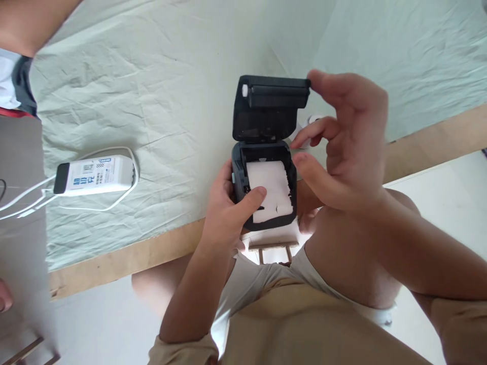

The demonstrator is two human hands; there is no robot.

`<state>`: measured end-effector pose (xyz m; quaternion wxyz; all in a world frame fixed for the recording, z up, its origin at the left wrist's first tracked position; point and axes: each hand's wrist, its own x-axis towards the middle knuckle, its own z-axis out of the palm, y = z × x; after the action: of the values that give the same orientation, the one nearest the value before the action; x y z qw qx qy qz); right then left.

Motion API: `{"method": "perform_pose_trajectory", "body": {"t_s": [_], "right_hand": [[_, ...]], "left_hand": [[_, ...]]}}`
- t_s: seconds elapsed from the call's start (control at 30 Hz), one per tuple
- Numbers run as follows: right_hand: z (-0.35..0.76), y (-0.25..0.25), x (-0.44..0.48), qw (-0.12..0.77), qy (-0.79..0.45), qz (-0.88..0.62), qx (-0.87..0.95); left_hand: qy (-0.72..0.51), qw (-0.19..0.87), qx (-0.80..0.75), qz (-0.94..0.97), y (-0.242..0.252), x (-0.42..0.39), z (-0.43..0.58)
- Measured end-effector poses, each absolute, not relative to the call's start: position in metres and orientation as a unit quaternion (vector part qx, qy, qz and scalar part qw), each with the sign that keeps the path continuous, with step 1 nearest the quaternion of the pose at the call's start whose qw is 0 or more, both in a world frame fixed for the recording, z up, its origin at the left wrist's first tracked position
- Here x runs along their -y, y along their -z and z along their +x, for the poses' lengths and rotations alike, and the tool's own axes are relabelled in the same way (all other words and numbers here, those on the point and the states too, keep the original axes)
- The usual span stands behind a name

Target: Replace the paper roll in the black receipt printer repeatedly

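Note:
My left hand grips a small dark label printer by its left side, the thumb lying on the white paper roll inside. The printer's lid is flipped up, with a black roller and a white gear at its far edge. My right hand is beside it on the right, fingers apart. One fingertip touches or nearly touches the lid's upper right corner, while the thumb is close to the printer body's right edge. A white object, partly hidden, lies behind my right fingers.
A white power strip with printed labels and white cables lies on the pale green cloth to the left. The wooden table edge runs in front of my lap. Another person's arm shows at the upper left.

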<state>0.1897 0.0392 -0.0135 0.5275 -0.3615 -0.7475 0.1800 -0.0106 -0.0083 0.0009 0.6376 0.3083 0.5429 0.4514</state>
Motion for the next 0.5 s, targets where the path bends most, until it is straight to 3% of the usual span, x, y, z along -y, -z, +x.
{"method": "perform_pose_trajectory", "body": {"t_s": [0.2,0.4,0.5], "right_hand": [[0.188,0.012,-0.035,0.573,-0.193,-0.343,0.718],[0.195,0.008,-0.026,0.418,-0.354,-0.423,0.722],[0.197,0.006,-0.025,0.383,-0.428,-0.427,0.698]], "left_hand": [[-0.456,0.621,-0.553,0.316,-0.002,0.007,-0.009],[-0.486,0.638,-0.514,0.304,-0.004,0.011,-0.008],[-0.49,0.63,-0.519,0.306,-0.002,0.012,-0.006]]}}
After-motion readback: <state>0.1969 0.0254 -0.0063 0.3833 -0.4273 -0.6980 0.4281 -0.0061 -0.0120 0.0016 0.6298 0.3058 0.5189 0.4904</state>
